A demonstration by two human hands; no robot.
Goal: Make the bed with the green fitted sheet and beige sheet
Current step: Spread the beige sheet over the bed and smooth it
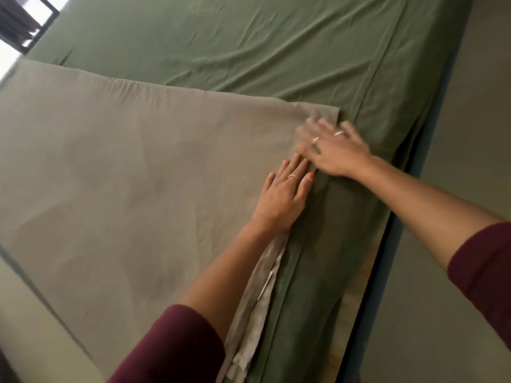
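Bed (431, 87): mattress runs corner to corner of the view. Green fitted sheet (249, 42) is on it and looks stretched over the visible edge, with light creases across the far half. That part looks done.

Beige sheet (116, 167) lies flat over the near-left part of the bed, top edge ending well short of the far end, right edge running just inside the mattress edge. Surface mostly smooth. Near my side the right edge is bunched into a folded strip with a pale hem showing.

Step in hand, my read: smoothing and squaring the beige sheet's right edge and far-right corner.

Left hand (284, 192): flat, fingers straight and together, pressing the beige sheet at its right edge. Holds nothing. Good anchor.

Right hand (329, 147): fingers spread wide, palm down over the beige corner, blurred by motion. Can't tell if it touches cloth at every finger. No pinch visible.

How to do it well:
- Keep the left hand planted so the sheet doesn't creep.
- Sweep the right hand outward toward the corner, flat palm, push air and creases off the edge.
- Line the beige edge parallel with the mattress edge before tucking.
- Unroll the bunched strip near the forearm (221, 272) next; it will leave a ridge if tucked as is.
- Risk: hard sweeps drag the fitted sheet and add creases underneath.
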